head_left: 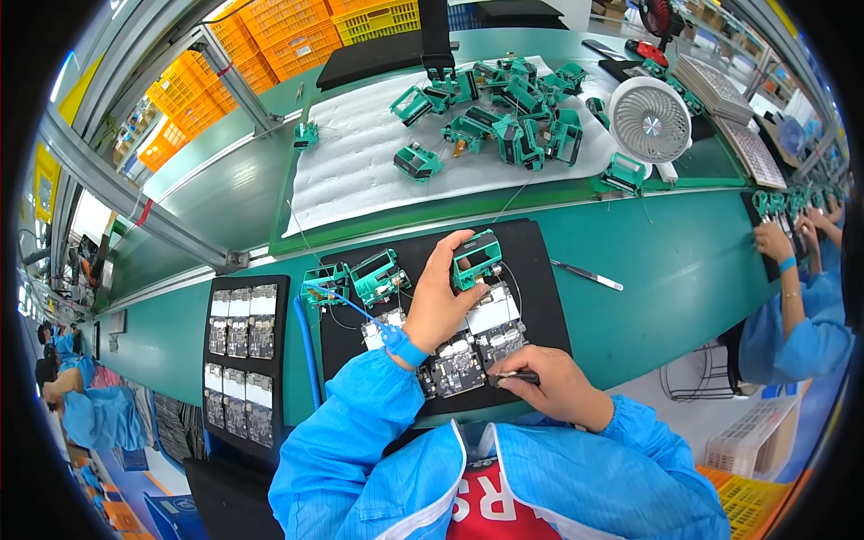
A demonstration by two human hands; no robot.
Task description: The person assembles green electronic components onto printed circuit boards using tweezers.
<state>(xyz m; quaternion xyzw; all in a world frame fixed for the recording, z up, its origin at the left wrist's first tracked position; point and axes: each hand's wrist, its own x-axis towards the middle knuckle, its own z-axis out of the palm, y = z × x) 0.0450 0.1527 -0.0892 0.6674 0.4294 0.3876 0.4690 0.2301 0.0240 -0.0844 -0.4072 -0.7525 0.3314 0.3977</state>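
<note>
Boxy plastic frame [477,262] in left fingers [445,251], slim tool [519,375] in right fingers [526,359]

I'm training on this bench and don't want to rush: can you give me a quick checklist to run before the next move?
1. Green frame held in the left hand: ok.
2. Dark tool held in the right hand: ok.
3. Tool tip clear of the boards: cannot tell; too small to see.
4. Wrist strap on the left wrist: ok.
5. Strap's cord grounded at its far end: cannot tell; that end isn't visible.
6. Tweezers off the black mat: ok, lying on the bench to its right.
</note>
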